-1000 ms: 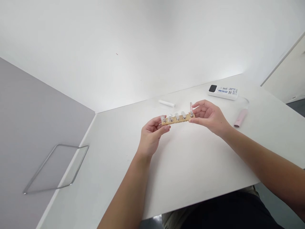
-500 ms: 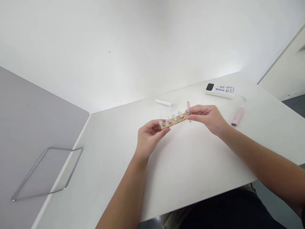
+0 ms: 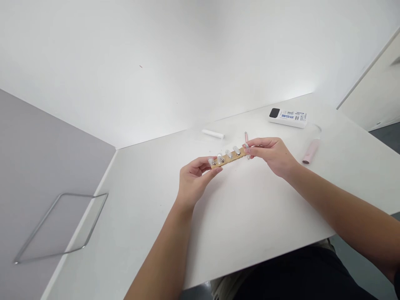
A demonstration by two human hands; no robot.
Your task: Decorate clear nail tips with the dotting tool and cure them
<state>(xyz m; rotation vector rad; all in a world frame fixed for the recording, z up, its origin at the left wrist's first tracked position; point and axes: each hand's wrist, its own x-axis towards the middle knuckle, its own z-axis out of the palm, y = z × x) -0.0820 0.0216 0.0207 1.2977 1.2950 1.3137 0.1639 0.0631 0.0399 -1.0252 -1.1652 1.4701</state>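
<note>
My left hand is closed on the left end of a narrow wooden strip, thumb along its near edge and fingers behind. Several clear false nail tips stand in a row on small metal mounts along the strip. At the right end my right hand pinches the last false nail tip between thumb and fingers; they partly cover it. Both hands keep the strip raised over the white table, tilted up toward the right. Behind the right fingertips lies a thin pink pen-like tool with metal ends.
A white stick rests beyond the strip. At the back right lies a white box with a black panel and blue print, corded to a pink tube-shaped device. A bent metal frame stands at the left by the grey panel.
My right thumb and fingertips have shifted slightly and now cover more of the last false nail tip. My left hand keeps its hold on the strip, and the view has moved a little.
</note>
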